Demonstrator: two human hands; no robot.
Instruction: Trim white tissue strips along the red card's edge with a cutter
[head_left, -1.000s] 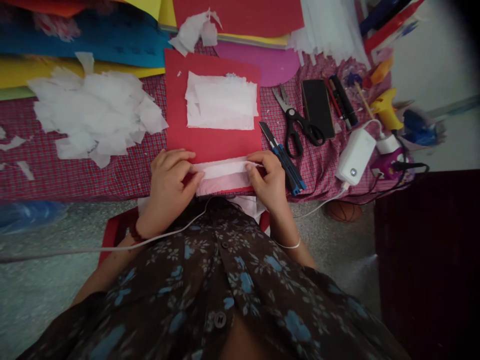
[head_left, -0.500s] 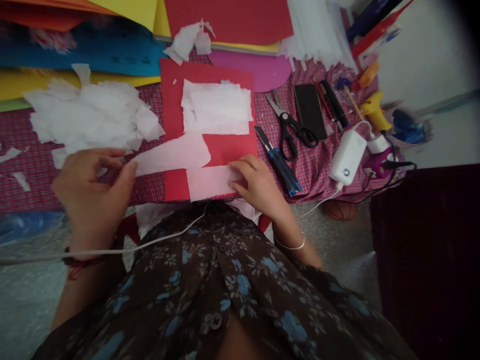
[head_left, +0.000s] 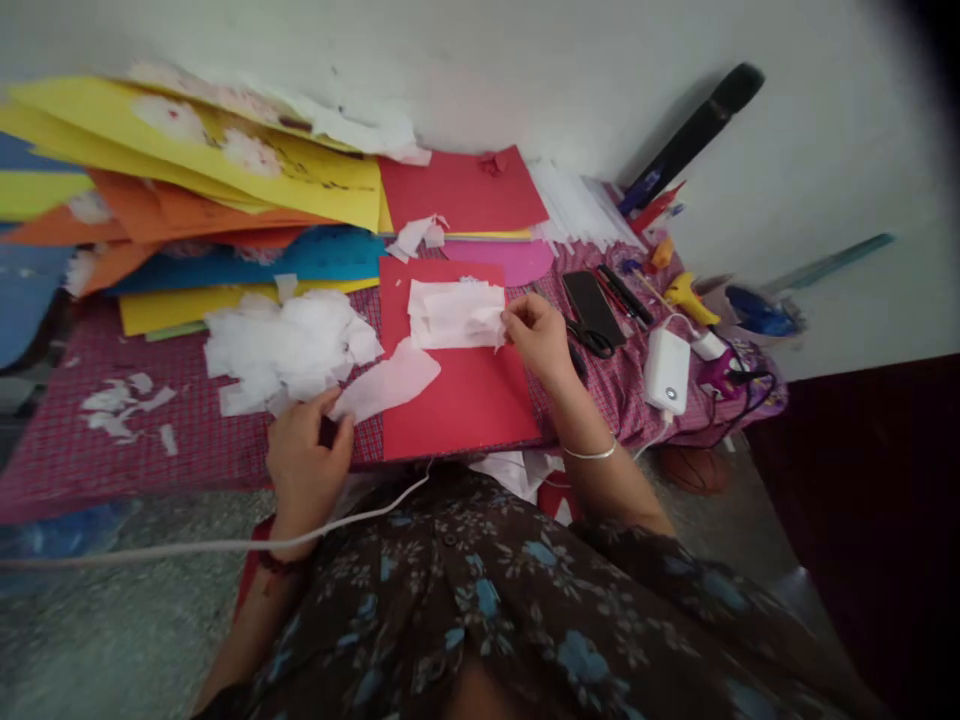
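A red sheet of paper lies at the table's front edge. On its upper part rests a stack of thin white paper strips. My right hand is at the stack's right end, thumb and fingers pinched on the top white strip. My left hand is closed on the left end of another white paper strip, which slants across the red sheet's left edge. Behind my left hand is a loose heap of white paper pieces.
Stacked coloured sheets fill the back left. To the right lie scissors, a black phone, pens and a white power bank with a cable. Small paper scraps are at left. A white cord crosses before me.
My right hand has moved a white strip from the red sheet's lower part up onto the stack. My left hand still holds its strip. The view has tilted up.
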